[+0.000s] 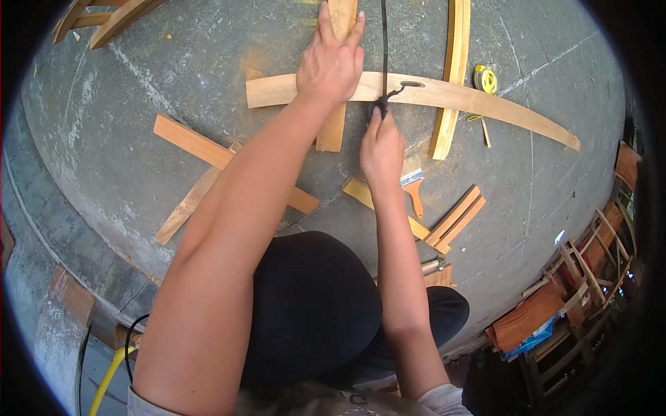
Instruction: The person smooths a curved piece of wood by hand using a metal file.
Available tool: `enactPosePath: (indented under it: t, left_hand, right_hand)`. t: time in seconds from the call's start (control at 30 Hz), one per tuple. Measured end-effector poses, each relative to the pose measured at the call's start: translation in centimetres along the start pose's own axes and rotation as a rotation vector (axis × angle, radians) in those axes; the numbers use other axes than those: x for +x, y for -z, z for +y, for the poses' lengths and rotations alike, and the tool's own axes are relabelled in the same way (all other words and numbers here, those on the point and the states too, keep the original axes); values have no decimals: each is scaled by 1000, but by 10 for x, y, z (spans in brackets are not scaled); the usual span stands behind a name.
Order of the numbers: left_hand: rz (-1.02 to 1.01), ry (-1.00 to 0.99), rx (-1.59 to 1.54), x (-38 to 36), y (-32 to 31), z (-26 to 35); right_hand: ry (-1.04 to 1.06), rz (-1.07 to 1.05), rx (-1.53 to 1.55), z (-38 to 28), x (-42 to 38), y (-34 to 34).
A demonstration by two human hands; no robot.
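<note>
Concrete floor [229,41], wood pile [531,319] at right edge. Your left hand [330,64] lies spread on one board [331,135]; your right hand [383,149] grips one black tool [385,55]. One tape measure [485,80], one brush [413,186].

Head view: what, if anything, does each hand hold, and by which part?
Right hand: a long, thin black tool, by its near end. Left hand: lies on a straight pale wooden board; grip unclear.
</note>
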State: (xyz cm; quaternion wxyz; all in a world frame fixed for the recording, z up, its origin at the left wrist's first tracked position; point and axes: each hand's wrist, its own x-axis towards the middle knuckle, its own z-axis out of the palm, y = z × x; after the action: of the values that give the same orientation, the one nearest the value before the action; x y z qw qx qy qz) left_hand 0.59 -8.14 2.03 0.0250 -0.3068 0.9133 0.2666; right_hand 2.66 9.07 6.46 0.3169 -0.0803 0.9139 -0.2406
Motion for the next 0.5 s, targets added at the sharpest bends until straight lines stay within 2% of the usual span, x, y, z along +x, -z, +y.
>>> enactPosePath:
  t: [0.07,0.17,0.27,0.37,0.47,0.5]
  left_hand:
    - [-57,9,-14,1,7,2]
    - [-56,19,29,-3,2,4]
    - [-9,17,76,0,-1,0]
    - [-9,20,81,0,-3,2]
    - [-27,26,91,-1,0,1]
    - [-35,27,89,0,0,2]
  right_hand:
    - [-45,-12,12,7,-15,0]
    - [81,112,-32,61,-82,-21]
    - [0,76,-13,39,-65,-10]
    - [5,-20,-9,-4,5,5]
    - [-99,-41,61,8,-29,3]
    - [-53,3,36,39,-60,-10]
